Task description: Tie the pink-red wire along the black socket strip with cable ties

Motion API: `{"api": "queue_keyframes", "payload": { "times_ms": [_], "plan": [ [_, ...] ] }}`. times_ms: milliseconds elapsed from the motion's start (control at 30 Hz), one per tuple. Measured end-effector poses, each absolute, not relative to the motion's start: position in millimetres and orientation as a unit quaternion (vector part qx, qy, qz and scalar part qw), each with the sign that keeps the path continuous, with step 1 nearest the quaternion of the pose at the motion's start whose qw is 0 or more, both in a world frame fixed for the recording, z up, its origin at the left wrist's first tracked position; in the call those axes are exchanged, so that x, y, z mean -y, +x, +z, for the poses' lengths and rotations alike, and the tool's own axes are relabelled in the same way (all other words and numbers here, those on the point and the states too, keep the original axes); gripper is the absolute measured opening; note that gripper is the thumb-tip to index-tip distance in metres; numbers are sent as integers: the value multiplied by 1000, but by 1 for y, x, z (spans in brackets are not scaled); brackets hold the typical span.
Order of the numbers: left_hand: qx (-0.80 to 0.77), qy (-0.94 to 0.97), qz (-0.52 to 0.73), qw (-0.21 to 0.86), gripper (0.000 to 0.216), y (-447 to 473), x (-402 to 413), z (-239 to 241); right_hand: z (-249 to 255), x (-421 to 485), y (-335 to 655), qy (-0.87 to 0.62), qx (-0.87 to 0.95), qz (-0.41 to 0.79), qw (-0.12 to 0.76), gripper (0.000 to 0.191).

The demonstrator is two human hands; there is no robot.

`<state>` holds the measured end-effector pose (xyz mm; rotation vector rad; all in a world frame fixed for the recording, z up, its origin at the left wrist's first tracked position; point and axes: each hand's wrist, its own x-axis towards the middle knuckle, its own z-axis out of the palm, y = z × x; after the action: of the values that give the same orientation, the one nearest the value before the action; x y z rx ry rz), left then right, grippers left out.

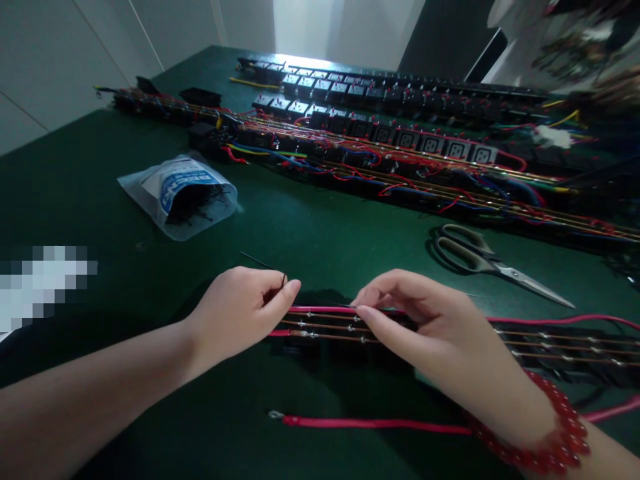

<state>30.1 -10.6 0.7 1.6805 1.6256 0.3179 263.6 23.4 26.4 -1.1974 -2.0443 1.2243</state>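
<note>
My left hand (245,300) is closed, with a thin black cable tie (256,259) pinched between thumb and curled fingers; the strip sticks out past the knuckles. To its right, my right hand (430,320) pinches thumb and forefinger together just above the red wire (320,309); a thin dark strand seems to be at the fingertips, too fine to name. Beneath both hands runs a long row of black sockets with copper-coloured bars (330,327) soldered along it. Nearer to me, a thick red wire (375,423) with a ring terminal (275,415) lies on the table.
An open plastic bag (185,193) of black cable ties lies at the left on the green table (300,220). Scissors (480,260) rest beyond my right hand. Several wired socket strips (390,147) stretch across the back. A blurred person's hand (617,90) shows at the far right.
</note>
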Motion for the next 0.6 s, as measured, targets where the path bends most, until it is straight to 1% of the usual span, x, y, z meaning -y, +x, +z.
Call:
{"api": "queue_keyframes", "payload": {
  "times_ms": [67,133,200,267,333,400,500,600],
  "plan": [
    [-649,667,112,348,51,28,9,-3,23,-25,264,-442,736,457,232,8],
    [-653,691,131,281,44,28,8,-6,20,-26,264,-446,724,470,236,9],
    [-639,729,191,157,34,28,8,-8,17,-27,265,-457,706,484,242,10],
    [-583,769,262,14,33,28,9,-9,15,-27,266,-473,681,497,256,13],
    [-499,815,286,-77,29,28,13,-9,13,-28,266,-492,654,504,276,15],
    [-431,852,271,-117,28,29,17,-7,13,-29,266,-505,634,506,294,17],
    [-381,875,258,-151,34,30,22,-4,12,-28,265,-509,619,508,316,20],
    [-369,889,235,-132,36,31,22,-4,11,-26,262,-504,615,508,331,19]
  ]
}}
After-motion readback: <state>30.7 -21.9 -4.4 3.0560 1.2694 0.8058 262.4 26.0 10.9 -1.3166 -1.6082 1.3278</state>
